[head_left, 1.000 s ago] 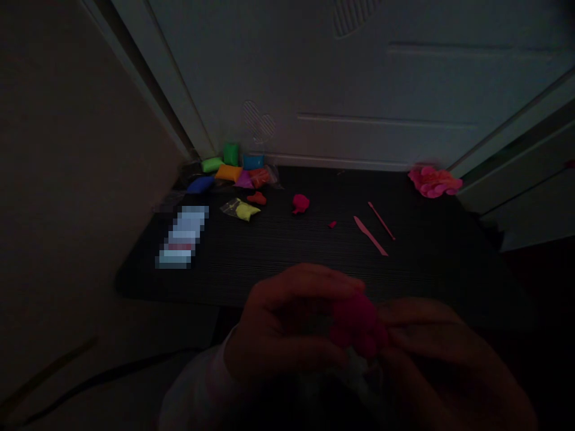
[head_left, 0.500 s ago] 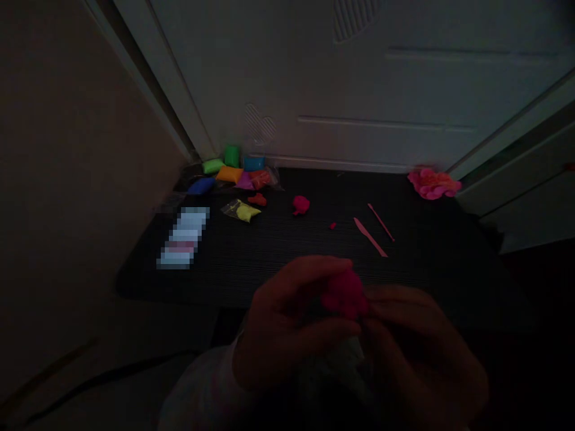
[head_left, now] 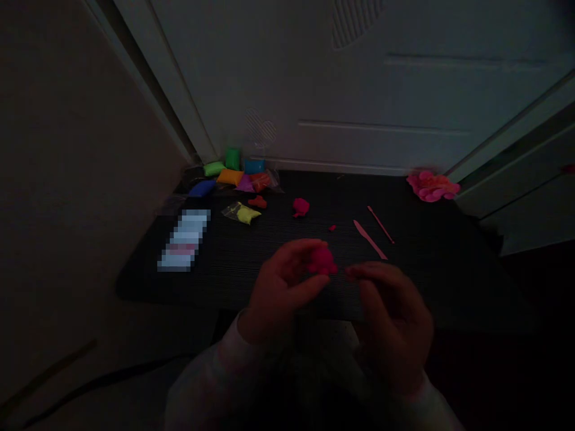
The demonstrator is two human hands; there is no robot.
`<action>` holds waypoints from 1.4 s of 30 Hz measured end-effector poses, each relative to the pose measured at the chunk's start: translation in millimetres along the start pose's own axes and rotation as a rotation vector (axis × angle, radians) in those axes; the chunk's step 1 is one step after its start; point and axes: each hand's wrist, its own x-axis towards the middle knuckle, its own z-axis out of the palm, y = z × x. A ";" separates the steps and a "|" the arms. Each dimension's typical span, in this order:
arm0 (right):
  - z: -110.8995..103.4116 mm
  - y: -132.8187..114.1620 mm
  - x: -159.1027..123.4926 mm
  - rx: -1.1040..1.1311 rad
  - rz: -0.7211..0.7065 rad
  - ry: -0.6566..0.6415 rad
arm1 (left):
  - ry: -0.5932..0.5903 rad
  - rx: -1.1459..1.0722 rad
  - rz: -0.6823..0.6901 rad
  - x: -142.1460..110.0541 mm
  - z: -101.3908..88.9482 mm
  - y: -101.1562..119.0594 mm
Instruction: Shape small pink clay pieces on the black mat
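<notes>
Between the thumb and fingers of my left hand point(head_left: 281, 287) sits a pink modelling clay figure point(head_left: 322, 261), rounded with small bumps on its lower edge. It is held above the front part of the dark table. My right hand point(head_left: 393, 317) is just to the right of the figure, apart from it. Its fingers point toward the figure, the thumb is a little away from them, and I see nothing in its grasp. A pink clay lump point(head_left: 300, 207) and a tiny pink clay bit point(head_left: 332, 228) lie on the table beyond my hands.
On the dark table point(head_left: 269, 251) lie a pink plastic knife point(head_left: 369, 239) and a thin pink tool point(head_left: 381, 224). Bagged clay in several colours, such as an orange pack point(head_left: 230, 177), yellow clay point(head_left: 247, 214), a blurred phone-like screen point(head_left: 185, 240) and a pink flower point(head_left: 433, 186) are around.
My right hand has let go of the pink clay figure and drawn off to its right. My left hand has moved the figure forward and a little to the left.
</notes>
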 end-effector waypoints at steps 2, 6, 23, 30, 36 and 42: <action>1.3 16.4 4.3 -0.031 0.074 -0.009 | -0.025 0.133 -0.037 7.8 -7.2 -11.4; 4.7 47.6 7.6 -0.080 0.201 -0.029 | -0.091 0.486 0.072 22.0 -20.9 -30.6; 1.0 65.1 11.6 -0.138 0.297 -0.220 | -0.228 0.989 0.031 37.8 -37.3 -44.2; -3.1 65.7 50.8 -0.322 0.231 -0.585 | -0.428 1.059 0.047 53.5 -55.5 -35.4; 13.6 69.7 52.6 -0.475 0.069 -0.668 | -0.486 1.029 0.112 58.7 -58.0 -37.8; 15.7 72.6 49.6 -0.502 0.044 -0.642 | -0.486 1.018 0.117 59.3 -55.8 -39.9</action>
